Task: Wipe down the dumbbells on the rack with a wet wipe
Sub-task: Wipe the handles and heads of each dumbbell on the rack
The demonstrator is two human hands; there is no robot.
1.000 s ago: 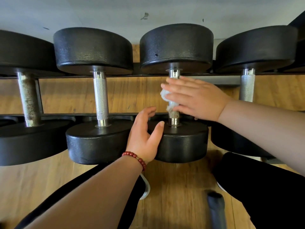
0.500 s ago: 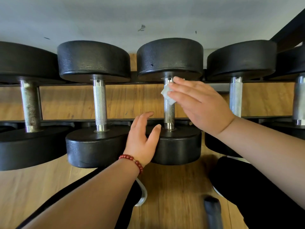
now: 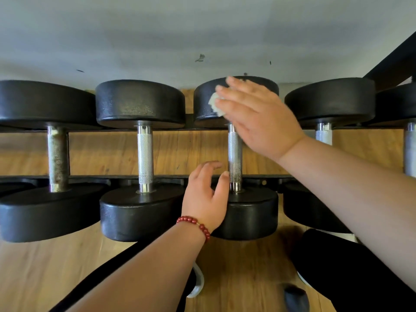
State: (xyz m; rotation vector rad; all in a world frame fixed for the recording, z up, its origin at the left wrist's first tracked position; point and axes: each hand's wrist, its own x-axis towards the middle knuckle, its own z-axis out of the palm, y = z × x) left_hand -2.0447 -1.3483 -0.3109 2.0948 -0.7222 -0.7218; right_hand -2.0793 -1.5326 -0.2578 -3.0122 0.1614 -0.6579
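Several black dumbbells lie side by side across the two rails of the rack (image 3: 117, 176). My right hand (image 3: 254, 118) presses a crumpled white wet wipe (image 3: 216, 106) with straight fingers against the far head (image 3: 203, 97) of the third dumbbell. That dumbbell's knurled steel handle (image 3: 234, 158) is bare below the hand. My left hand (image 3: 206, 197), with a red bead bracelet on the wrist, rests on the near head (image 3: 252, 215) of the same dumbbell, fingers relaxed, thumb tip close to the handle.
A dumbbell with a rusty handle (image 3: 57, 156) lies at the far left, another with a clean handle (image 3: 145, 156) beside it, and two more (image 3: 324, 102) at the right. Behind the rack is a grey wall (image 3: 202, 30); below is wooden floor (image 3: 45, 278) and my dark-clad knees (image 3: 351, 266).
My right hand left the third dumbbell's handle and moved the wipe up onto its far head. The left hand stayed on the near head. The camera view shifted slightly.
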